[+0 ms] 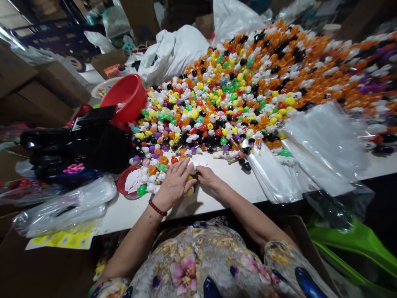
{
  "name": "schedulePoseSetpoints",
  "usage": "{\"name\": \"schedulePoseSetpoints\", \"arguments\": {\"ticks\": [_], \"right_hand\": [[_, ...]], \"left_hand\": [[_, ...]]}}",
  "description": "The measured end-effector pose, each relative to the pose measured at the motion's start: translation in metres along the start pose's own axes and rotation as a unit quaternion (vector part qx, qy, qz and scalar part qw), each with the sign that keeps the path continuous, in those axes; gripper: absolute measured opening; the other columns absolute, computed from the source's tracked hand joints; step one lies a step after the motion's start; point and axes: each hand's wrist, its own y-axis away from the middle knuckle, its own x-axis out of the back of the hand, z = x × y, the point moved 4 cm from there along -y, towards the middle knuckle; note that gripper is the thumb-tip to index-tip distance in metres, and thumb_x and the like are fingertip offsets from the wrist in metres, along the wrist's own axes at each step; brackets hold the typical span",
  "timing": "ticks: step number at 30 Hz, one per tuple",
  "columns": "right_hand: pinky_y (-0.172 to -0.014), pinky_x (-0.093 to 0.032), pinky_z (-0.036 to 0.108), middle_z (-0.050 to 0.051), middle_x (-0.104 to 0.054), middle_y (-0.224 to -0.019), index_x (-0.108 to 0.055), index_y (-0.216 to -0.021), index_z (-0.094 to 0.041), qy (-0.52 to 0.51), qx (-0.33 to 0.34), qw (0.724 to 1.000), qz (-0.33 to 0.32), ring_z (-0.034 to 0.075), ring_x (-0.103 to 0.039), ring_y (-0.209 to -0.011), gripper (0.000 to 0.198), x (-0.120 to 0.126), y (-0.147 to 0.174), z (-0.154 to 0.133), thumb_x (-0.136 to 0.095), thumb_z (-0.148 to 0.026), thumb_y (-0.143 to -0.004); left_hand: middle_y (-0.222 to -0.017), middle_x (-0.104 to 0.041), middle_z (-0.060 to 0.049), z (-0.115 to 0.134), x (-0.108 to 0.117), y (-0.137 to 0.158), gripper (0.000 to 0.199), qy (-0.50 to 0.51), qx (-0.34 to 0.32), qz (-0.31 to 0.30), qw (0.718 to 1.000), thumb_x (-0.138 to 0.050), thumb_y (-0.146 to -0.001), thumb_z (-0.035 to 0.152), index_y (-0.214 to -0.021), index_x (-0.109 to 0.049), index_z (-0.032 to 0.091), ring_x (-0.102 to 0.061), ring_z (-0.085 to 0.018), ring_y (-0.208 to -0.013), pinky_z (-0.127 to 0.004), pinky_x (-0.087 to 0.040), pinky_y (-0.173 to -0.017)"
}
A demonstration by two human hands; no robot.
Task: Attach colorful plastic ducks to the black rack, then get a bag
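My left hand, with a red bead bracelet at the wrist, lies palm down on the white table over a few small toys, one yellow piece showing under its fingers. My right hand rests beside it, fingertips touching a small white toy between the two hands. Whether either hand grips a piece is hidden. A large heap of small coloured toy figures spreads across the table beyond my hands.
Clear plastic bags lie stacked on the right. A red bowl tilts at the left, black packages below it, a small red basket near my left hand. More bags sit at the left front edge.
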Motion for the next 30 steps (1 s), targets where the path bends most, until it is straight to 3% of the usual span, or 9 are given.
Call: {"name": "schedulePoseSetpoints", "arguments": {"ticks": [3, 6, 9, 12, 16, 19, 23, 26, 30], "right_hand": [[-0.08, -0.049, 0.034, 0.009, -0.063, -0.104, -0.063, -0.105, -0.018, 0.107, -0.03, 0.987, 0.119, 0.021, -0.059, -0.086, 0.02, 0.042, 0.005, 0.014, -0.064, -0.02, -0.084], [-0.081, -0.049, 0.037, 0.016, -0.057, -0.112, -0.06, -0.108, -0.014, 0.246, -0.097, 0.938, 0.223, 0.027, -0.058, -0.096, 0.029, 0.086, 0.007, 0.026, -0.069, -0.026, -0.083], [-0.081, -0.048, 0.036, 0.017, -0.056, -0.114, -0.062, -0.103, -0.012, 0.321, -0.17, 0.905, 0.223, 0.028, -0.06, -0.097, 0.028, 0.111, 0.004, 0.031, -0.073, -0.027, -0.082], [-0.08, -0.047, 0.035, 0.016, -0.059, -0.111, -0.065, -0.094, -0.013, 0.33, -0.207, 0.899, 0.198, 0.027, -0.062, -0.096, 0.014, 0.118, 0.003, 0.029, -0.067, -0.024, -0.086], [-0.077, -0.046, 0.035, 0.016, -0.064, -0.102, -0.065, -0.091, -0.014, 0.279, -0.187, 0.921, 0.199, 0.025, -0.062, -0.091, 0.011, 0.106, 0.005, 0.022, -0.058, -0.022, -0.091], [-0.071, -0.047, 0.032, 0.007, -0.067, -0.084, -0.063, -0.09, -0.018, 0.07, -0.14, 0.972, 0.174, 0.02, -0.062, -0.077, 0.011, 0.074, 0.001, 0.018, -0.057, -0.027, -0.089], [-0.066, -0.048, 0.027, -0.002, -0.065, -0.073, -0.061, -0.087, -0.02, -0.17, -0.103, 0.974, 0.105, 0.015, -0.059, -0.067, 0.01, 0.02, -0.016, 0.012, -0.062, -0.026, -0.079], [-0.067, -0.046, 0.025, -0.002, -0.066, -0.076, -0.062, -0.085, -0.02, -0.188, -0.08, 0.975, 0.092, 0.014, -0.057, -0.071, 0.01, -0.002, -0.027, 0.008, -0.062, -0.023, -0.075], [-0.069, -0.043, 0.026, -0.001, -0.068, -0.08, -0.063, -0.084, -0.02, -0.094, -0.074, 0.991, 0.067, 0.017, -0.057, -0.075, 0.013, -0.004, -0.03, 0.006, -0.059, -0.015, -0.074]], "left_hand": [[-0.148, -0.048, -0.019, 0.002, -0.001, -0.003, 0.047, -0.014, -0.002, -0.009, 1.0, -0.037, -0.102, 0.042, -0.135, -0.051, 0.012, -0.044, -0.028, -0.138, -0.047, -0.041, -0.11], [-0.146, -0.051, -0.019, 0.003, -0.004, -0.003, 0.049, -0.016, 0.005, -0.021, 1.0, -0.035, -0.102, 0.043, -0.135, -0.052, 0.011, -0.044, -0.028, -0.138, -0.047, -0.04, -0.11], [-0.143, -0.054, -0.019, 0.002, -0.007, -0.002, 0.049, -0.016, 0.007, -0.021, 1.0, -0.035, -0.102, 0.043, -0.133, -0.054, 0.011, -0.047, -0.028, -0.136, -0.047, -0.041, -0.11], [-0.142, -0.054, -0.019, 0.0, -0.006, -0.002, 0.05, -0.017, 0.011, -0.014, 1.0, -0.034, -0.102, 0.044, -0.135, -0.052, 0.01, -0.047, -0.029, -0.136, -0.047, -0.04, -0.11], [-0.149, -0.049, -0.014, 0.001, -0.004, -0.002, 0.047, -0.018, -0.003, -0.018, 1.0, -0.035, -0.102, 0.04, -0.141, -0.048, 0.016, -0.043, -0.027, -0.14, -0.046, -0.039, -0.111], [-0.148, -0.051, -0.011, 0.003, -0.005, -0.003, 0.043, -0.017, -0.015, -0.04, 0.999, -0.033, -0.103, 0.036, -0.139, -0.051, 0.02, -0.044, -0.024, -0.139, -0.045, -0.038, -0.112], [-0.144, -0.054, -0.014, 0.001, -0.004, -0.003, 0.045, -0.006, -0.011, -0.035, 0.999, -0.03, -0.103, 0.034, -0.137, -0.053, 0.015, -0.049, -0.024, -0.135, -0.042, -0.041, -0.108], [-0.144, -0.054, -0.016, 0.0, -0.004, -0.001, 0.046, 0.007, -0.017, -0.027, 0.999, -0.03, -0.103, 0.034, -0.137, -0.053, 0.014, -0.049, -0.025, -0.135, -0.044, -0.042, -0.108], [-0.144, -0.054, -0.016, -0.001, -0.004, 0.001, 0.046, 0.016, -0.02, -0.031, 0.999, -0.032, -0.103, 0.035, -0.138, -0.052, 0.014, -0.049, -0.025, -0.135, -0.045, -0.042, -0.109]]}}
